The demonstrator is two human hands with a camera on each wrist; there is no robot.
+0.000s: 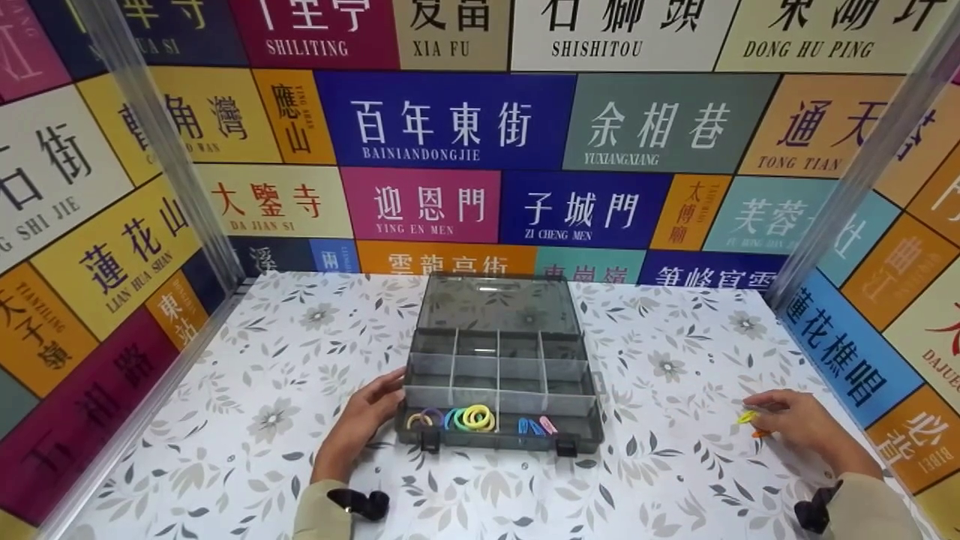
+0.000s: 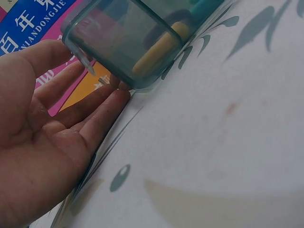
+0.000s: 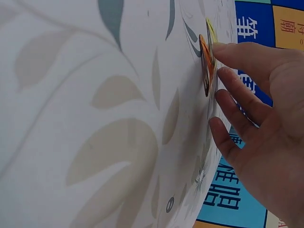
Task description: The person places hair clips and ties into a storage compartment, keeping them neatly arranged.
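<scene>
A smoky clear divided storage box (image 1: 499,390) sits on the table with its lid (image 1: 499,304) raised at the back. My left hand (image 1: 367,412) touches the box's left side; in the left wrist view its fingertips (image 2: 124,92) rest at the lower corner. Colourful hair ties (image 1: 474,418) lie in the front left compartment, and blue and pink hair clips (image 1: 534,427) in the front right one. Far to the right, my right hand (image 1: 799,429) is over a yellow hair clip (image 1: 747,416) and an orange hair clip (image 1: 760,433), thumb tip right at them, fingers loosely bent.
A white leaf-patterned cloth (image 1: 660,465) covers the table. Panels with coloured signs (image 1: 450,120) stand at the back and both sides, with clear corner posts (image 1: 832,172). Black latches (image 1: 566,447) stick out from the box's front. Each wrist wears a small black camera (image 1: 361,502).
</scene>
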